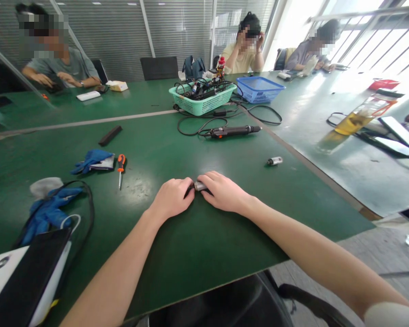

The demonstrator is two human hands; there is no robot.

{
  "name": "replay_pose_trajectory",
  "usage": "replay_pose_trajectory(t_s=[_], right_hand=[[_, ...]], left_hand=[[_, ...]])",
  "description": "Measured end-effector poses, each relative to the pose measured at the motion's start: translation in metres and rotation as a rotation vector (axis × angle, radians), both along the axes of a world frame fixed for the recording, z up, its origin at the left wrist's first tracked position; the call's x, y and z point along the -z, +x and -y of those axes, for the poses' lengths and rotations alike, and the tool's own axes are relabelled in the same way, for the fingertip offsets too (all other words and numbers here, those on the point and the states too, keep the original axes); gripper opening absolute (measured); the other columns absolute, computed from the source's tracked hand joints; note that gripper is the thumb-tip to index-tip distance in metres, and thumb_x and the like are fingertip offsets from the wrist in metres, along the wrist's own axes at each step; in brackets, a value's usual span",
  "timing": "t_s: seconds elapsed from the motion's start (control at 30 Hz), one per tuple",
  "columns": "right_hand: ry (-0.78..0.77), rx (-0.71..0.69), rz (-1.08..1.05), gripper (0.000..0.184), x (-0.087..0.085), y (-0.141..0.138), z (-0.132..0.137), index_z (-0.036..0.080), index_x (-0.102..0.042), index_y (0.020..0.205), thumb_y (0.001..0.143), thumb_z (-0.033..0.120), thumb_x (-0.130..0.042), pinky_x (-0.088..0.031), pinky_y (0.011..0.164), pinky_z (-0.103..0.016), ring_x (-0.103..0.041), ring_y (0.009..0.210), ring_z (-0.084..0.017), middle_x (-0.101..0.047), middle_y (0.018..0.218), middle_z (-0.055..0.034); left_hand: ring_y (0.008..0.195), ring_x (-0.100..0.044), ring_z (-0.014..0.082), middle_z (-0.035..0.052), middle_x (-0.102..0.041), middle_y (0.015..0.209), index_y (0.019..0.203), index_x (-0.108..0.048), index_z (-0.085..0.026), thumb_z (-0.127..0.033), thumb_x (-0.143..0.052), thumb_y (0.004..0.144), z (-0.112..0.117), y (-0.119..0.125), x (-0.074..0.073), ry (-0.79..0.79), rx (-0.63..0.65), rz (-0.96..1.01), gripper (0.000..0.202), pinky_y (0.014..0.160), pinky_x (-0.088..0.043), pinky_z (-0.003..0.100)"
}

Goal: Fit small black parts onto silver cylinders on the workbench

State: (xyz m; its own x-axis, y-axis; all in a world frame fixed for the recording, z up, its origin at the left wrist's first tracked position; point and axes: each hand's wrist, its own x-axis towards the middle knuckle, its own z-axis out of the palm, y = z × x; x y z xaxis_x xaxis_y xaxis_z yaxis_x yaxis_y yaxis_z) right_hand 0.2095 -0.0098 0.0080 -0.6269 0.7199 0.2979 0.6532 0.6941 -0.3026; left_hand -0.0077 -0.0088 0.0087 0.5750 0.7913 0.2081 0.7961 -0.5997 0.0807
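Observation:
In the middle of the green table (177, 245), my left hand (172, 197) and my right hand (223, 193) meet over a small silver metal cylinder (200, 186) with a dark end. The right fingers wrap round the silver part. My left fingers close round its dark end, which they mostly cover, so I cannot tell its full shape. A similar small silver-and-black cylinder (274, 161) lies off to the right. Beyond my hands rests a black electric screwdriver (235, 131) with its cord. To the left lies an orange-and-black screwdriver (121, 170).
Blue work gloves (94, 160), a dark bar (110, 136) and a phone (30, 277) are on the left. At the back stand a green basket (204, 105) of cabled tools and a blue basket (259, 93). A bottle (361, 113) stands right. Several people sit across.

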Motion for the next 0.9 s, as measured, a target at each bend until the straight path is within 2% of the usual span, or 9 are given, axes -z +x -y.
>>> replay_pose_trajectory(t_s=[0.17,0.4,0.9], right_hand=[[-0.009,-0.058,-0.042,0.031,0.0014,-0.0016,0.0004,0.017,-0.056,0.125,0.097,0.030,-0.056,-0.050,0.096,-0.044,-0.059,0.110,-0.028,-0.065,0.114,-0.0130],[-0.029,-0.076,-0.054,0.024,-0.0011,0.0003,0.0012,0.018,-0.060,0.118,0.100,0.031,-0.053,-0.051,0.095,-0.042,-0.061,0.106,-0.027,-0.067,0.109,-0.0116],[-0.054,-0.051,-0.086,0.022,0.0014,0.0005,0.0009,0.018,-0.061,0.116,0.096,0.028,-0.055,-0.051,0.093,-0.041,-0.061,0.104,-0.026,-0.067,0.108,-0.0114]], left_hand=[[0.076,-0.064,0.0207,0.0059,-0.068,0.085,0.090,-0.057,-0.020,-0.030,-0.045,0.098,-0.0020,-0.0002,0.0011,-0.009,0.058,0.010,0.017,0.069,-0.045,0.032],[0.074,-0.062,0.0194,0.0054,-0.067,0.084,0.087,-0.057,-0.020,-0.030,-0.046,0.098,-0.0016,-0.0003,0.0041,0.006,0.108,0.010,0.018,0.068,-0.044,0.032],[0.075,-0.063,0.0201,0.0060,-0.068,0.087,0.091,-0.058,-0.020,-0.028,-0.047,0.096,-0.0006,0.0003,0.0021,-0.008,0.111,0.029,0.015,0.069,-0.046,0.033]])
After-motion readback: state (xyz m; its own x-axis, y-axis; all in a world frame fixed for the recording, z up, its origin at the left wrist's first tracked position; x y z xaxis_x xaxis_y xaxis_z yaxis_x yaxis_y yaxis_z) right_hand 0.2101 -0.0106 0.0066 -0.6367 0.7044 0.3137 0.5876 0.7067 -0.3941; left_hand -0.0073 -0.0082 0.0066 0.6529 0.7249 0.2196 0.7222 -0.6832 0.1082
